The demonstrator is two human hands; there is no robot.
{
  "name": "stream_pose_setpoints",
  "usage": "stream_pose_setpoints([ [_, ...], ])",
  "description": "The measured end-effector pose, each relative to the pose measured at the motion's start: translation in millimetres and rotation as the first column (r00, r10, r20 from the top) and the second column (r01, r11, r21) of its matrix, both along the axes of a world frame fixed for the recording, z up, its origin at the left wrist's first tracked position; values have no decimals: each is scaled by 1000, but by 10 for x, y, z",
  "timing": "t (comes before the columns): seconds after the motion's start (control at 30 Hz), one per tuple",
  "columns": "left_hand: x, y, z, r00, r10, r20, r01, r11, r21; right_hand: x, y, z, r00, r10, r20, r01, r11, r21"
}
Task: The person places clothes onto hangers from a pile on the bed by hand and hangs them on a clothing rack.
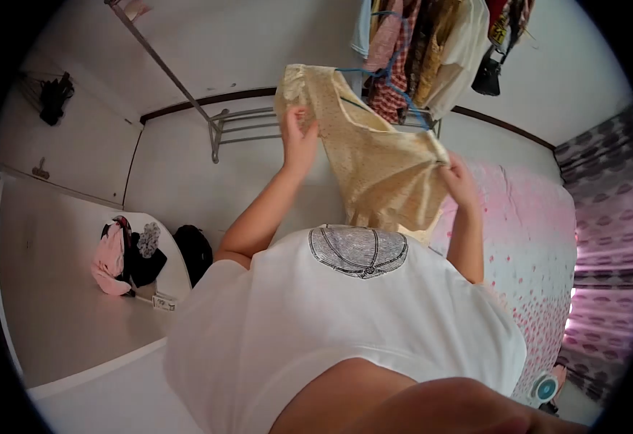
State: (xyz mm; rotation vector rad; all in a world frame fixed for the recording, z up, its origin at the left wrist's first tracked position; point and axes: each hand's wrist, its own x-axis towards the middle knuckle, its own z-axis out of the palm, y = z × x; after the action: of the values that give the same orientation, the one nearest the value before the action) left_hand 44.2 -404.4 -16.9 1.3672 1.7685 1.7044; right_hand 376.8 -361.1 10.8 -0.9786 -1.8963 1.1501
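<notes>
A pale yellow patterned garment (374, 159) hangs on a blue hanger (388, 72) in front of me, its neckline sloping down to the right. My left hand (300, 130) is at the garment's left side, below its shoulder, with the thumb apart from the fingers; whether it pinches any cloth is unclear. At the right shoulder edge, my right hand (457, 177) has its fingers closed on the fabric. The lower part of the garment bunches and drops behind the chest of my white shirt (345, 304).
A metal rack (164, 65) holds hanging clothes (432, 50) and a black bag (487, 76). To the right are a pink and white bed (526, 246), patterned curtains (609, 217) and a small fan (545, 388). Pink and black items (114, 257) lie on a white shelf (78, 289) at left.
</notes>
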Motion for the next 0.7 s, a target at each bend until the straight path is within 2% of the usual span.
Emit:
stream_pose_setpoints([
  [0.07, -177, 71, -13, 954, 218, -207, -195, 973, 125, 134, 241, 83, 992, 52, -118, -64, 993, -100],
  [0.1, -256, 137, -73, 959, 232, -165, -224, 972, 69, 159, 324, 177, 986, 65, -156, -87, 987, -135],
  [0.2, -316, 344, -289, 999, 35, 19, -35, 999, -5, 178, 492, 375, 951, 69, -300, -121, 980, -161],
  [0.27, -257, 494, -476, 996, -67, 60, 66, 997, 32, 190, 610, 385, 923, 84, -377, -157, 973, -166],
  [0.3, -201, 547, -535, 989, -121, 80, 118, 992, 46, 216, 707, 383, 889, 150, -433, -239, 958, -158],
  [0.33, -177, 587, -587, 965, -206, 161, 210, 978, -8, 231, 782, 382, 867, 159, -472, -255, 956, -148],
  [0.43, -149, 695, -670, 814, -410, 412, 492, 863, -113, 228, 984, 365, 767, 218, -603, -317, 947, -60],
  [0.53, -48, 722, -685, 551, -508, 662, 746, 656, -117, 199, 1050, 408, 767, 110, -632, -185, 981, -54],
  [0.57, 19, 679, -691, 545, -499, 674, 708, 705, -51, 213, 1099, 381, 765, 72, -640, -144, 988, -61],
  [0.67, -165, 860, -774, 334, -692, 640, 927, 365, -90, 201, 1113, 383, 797, 14, -603, -78, 994, -79],
  [0.7, -127, 834, -593, 446, -717, 535, 889, 422, -176, 176, 1124, 367, 782, 59, -621, -119, 991, -56],
])
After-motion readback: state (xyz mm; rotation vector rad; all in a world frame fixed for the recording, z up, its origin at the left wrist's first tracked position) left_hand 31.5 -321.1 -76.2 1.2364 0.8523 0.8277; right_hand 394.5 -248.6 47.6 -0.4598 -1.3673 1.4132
